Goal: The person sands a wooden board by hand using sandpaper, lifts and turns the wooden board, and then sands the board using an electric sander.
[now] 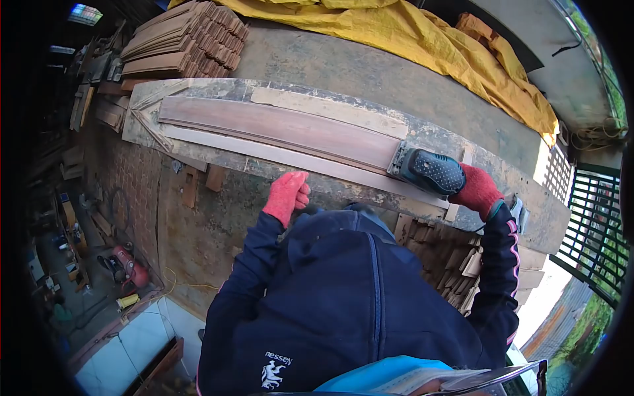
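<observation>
My right hand (pixel 479 189), in a red glove, grips the back of a dark power sander (pixel 434 173) with a dotted top. The sander rests at the right end of a long reddish-brown wooden board (pixel 284 132) with a grooved near edge. Beneath the board is the worn workbench (pixel 422 122). My left hand (pixel 288 196), gloved in red too, is curled closed by the bench's near edge, apart from the board; nothing shows in it. A pale wooden strip (pixel 290 158) runs along the board's near side.
Grooved boards are stacked (pixel 191 43) at the far left. A yellow tarp (pixel 409 39) spans the back. More wood pieces (pixel 442 257) lie below the bench on my right. A red compressor tank (pixel 132 267) stands low on the left, and a green grille (pixel 591 221) is at right.
</observation>
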`<move>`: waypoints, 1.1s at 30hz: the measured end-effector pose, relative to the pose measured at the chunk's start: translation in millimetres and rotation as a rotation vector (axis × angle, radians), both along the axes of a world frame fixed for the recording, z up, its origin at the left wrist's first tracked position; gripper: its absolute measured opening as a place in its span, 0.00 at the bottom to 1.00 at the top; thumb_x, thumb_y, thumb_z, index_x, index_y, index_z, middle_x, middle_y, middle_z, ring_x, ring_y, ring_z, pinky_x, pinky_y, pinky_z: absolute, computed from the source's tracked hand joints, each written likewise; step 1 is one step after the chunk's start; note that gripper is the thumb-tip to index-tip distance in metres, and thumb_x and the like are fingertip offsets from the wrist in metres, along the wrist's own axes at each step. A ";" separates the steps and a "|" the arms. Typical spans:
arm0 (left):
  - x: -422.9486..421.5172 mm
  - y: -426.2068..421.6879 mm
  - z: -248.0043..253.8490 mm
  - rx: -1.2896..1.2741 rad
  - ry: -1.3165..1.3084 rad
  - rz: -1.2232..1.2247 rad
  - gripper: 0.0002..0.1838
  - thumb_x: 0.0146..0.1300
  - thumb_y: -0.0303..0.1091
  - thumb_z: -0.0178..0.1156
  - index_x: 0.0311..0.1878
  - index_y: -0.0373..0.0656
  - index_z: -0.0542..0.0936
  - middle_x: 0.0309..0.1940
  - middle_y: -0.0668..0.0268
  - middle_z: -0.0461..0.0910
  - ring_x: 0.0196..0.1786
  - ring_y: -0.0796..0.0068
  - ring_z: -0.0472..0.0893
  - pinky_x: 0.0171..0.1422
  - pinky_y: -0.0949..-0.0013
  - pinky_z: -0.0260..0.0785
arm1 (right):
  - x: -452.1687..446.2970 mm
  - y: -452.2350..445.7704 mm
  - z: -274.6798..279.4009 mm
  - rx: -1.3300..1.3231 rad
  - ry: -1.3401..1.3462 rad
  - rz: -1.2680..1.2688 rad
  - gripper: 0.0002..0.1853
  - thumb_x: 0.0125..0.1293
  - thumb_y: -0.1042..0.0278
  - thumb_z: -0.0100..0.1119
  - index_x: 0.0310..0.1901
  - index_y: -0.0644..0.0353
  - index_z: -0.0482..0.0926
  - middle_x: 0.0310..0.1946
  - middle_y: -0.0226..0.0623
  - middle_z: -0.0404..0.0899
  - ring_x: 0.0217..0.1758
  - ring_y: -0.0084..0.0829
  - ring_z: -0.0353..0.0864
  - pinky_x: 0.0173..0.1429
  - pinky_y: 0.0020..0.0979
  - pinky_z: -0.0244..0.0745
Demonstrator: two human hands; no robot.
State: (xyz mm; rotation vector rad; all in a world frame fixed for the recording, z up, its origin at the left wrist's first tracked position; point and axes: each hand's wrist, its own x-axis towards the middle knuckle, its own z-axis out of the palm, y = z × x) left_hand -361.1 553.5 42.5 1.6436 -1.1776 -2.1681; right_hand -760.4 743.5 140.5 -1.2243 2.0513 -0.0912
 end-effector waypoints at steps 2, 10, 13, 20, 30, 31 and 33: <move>13.8 -4.4 -5.3 -0.019 -0.020 0.090 0.15 0.72 0.48 0.58 0.46 0.47 0.82 0.29 0.71 0.79 0.24 0.79 0.78 0.26 0.73 0.71 | 6.0 -7.4 0.0 0.006 -0.007 0.008 0.36 0.43 0.57 0.73 0.60 0.46 0.77 0.46 0.47 0.85 0.50 0.52 0.83 0.54 0.45 0.79; 30.6 -27.0 -7.0 -0.045 0.022 0.123 0.16 0.72 0.49 0.57 0.49 0.47 0.82 0.28 0.71 0.79 0.23 0.79 0.78 0.27 0.73 0.72 | 34.1 -35.1 3.6 0.038 -0.001 0.018 0.37 0.45 0.57 0.71 0.62 0.45 0.76 0.48 0.47 0.84 0.52 0.51 0.83 0.55 0.43 0.79; 44.6 -33.9 -8.4 -0.054 -0.002 0.075 0.16 0.72 0.48 0.57 0.49 0.47 0.82 0.27 0.71 0.79 0.21 0.80 0.76 0.25 0.73 0.69 | 46.0 -45.2 2.4 0.012 -0.004 0.022 0.35 0.46 0.57 0.71 0.62 0.45 0.77 0.48 0.47 0.84 0.52 0.51 0.83 0.56 0.43 0.79; 109.8 -39.4 -41.9 -0.031 -0.290 -0.080 0.16 0.70 0.50 0.57 0.39 0.45 0.79 0.21 0.68 0.76 0.16 0.76 0.73 0.20 0.68 0.64 | 79.5 -78.3 7.6 0.016 -0.025 0.043 0.31 0.47 0.58 0.70 0.58 0.47 0.79 0.47 0.46 0.85 0.53 0.50 0.83 0.56 0.42 0.78; 304.8 10.9 -161.2 0.291 -0.545 0.146 0.16 0.71 0.48 0.55 0.38 0.44 0.76 0.20 0.61 0.75 0.16 0.63 0.73 0.17 0.58 0.62 | 121.4 -124.4 -1.1 -0.013 0.014 0.092 0.28 0.44 0.60 0.72 0.51 0.53 0.80 0.44 0.48 0.85 0.50 0.50 0.84 0.53 0.43 0.78; 319.7 15.6 -168.6 0.313 -0.516 0.223 0.17 0.71 0.51 0.55 0.40 0.45 0.76 0.22 0.61 0.76 0.16 0.64 0.74 0.18 0.59 0.65 | 124.3 -128.5 -4.4 -0.022 0.014 0.121 0.28 0.44 0.60 0.73 0.51 0.53 0.80 0.44 0.48 0.85 0.50 0.50 0.84 0.53 0.43 0.78; 342.2 20.6 -179.7 0.332 -0.459 0.343 0.22 0.71 0.56 0.55 0.43 0.44 0.75 0.22 0.60 0.77 0.14 0.60 0.75 0.18 0.59 0.68 | 138.7 -141.1 0.5 -0.003 0.026 0.141 0.28 0.45 0.59 0.73 0.52 0.53 0.80 0.44 0.48 0.85 0.51 0.50 0.84 0.54 0.43 0.78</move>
